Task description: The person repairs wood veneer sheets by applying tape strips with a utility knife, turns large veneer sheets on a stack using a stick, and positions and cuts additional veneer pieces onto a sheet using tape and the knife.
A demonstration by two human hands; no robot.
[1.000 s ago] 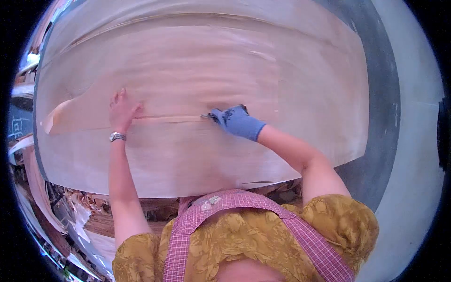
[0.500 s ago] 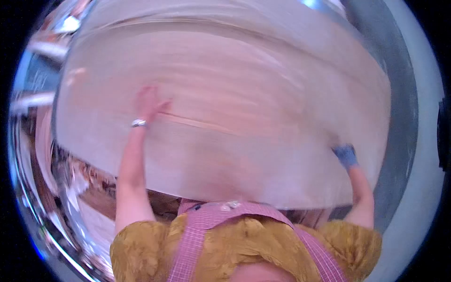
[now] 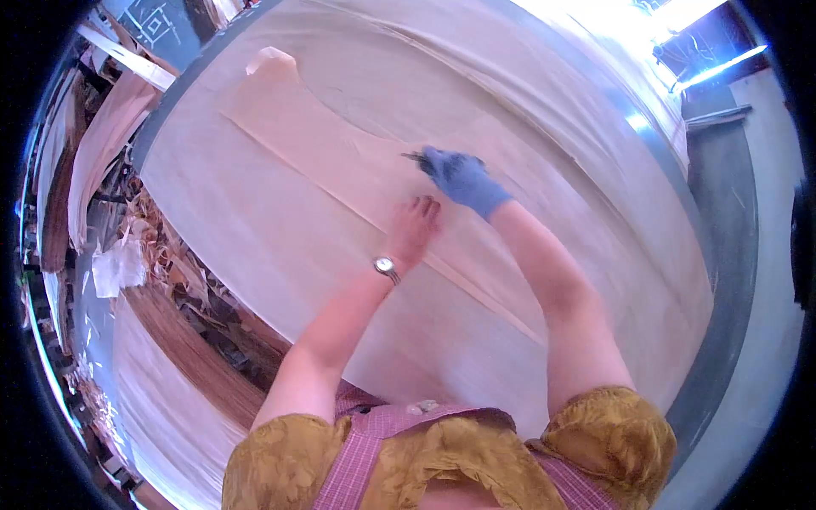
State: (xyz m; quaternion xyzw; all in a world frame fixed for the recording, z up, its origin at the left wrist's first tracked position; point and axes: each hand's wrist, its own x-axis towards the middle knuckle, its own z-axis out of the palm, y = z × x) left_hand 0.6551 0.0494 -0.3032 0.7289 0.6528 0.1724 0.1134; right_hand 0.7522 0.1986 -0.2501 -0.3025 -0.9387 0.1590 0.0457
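Note:
A large, thin, pale sheet [image 3: 459,93] covers the work table in front of me. On it lies a pinkish piece [image 3: 293,127] with a curved upper edge, a straight lower edge and a light tip at the far left. My right hand [image 3: 463,177], in a blue glove, is closed around a dark, slim pointed tool whose tip [image 3: 414,156] sticks out leftward near the curved edge. Its exact kind is hidden by the fingers. My left hand [image 3: 415,228], bare with a watch at the wrist, lies on the piece just below the right one, fingers apart and slightly bent.
To the left on the floor are many curled scraps [image 3: 153,246], a brown strip [image 3: 191,344] and pale sheets [image 3: 161,374]. A grey border [image 3: 735,187] runs along the right side. Bright lamps [image 3: 722,68] shine at the upper right.
My view has turned, tilting the table. My right hand has come from the far right to the middle, and my left hand has moved right, close beside it. Both were blurred before.

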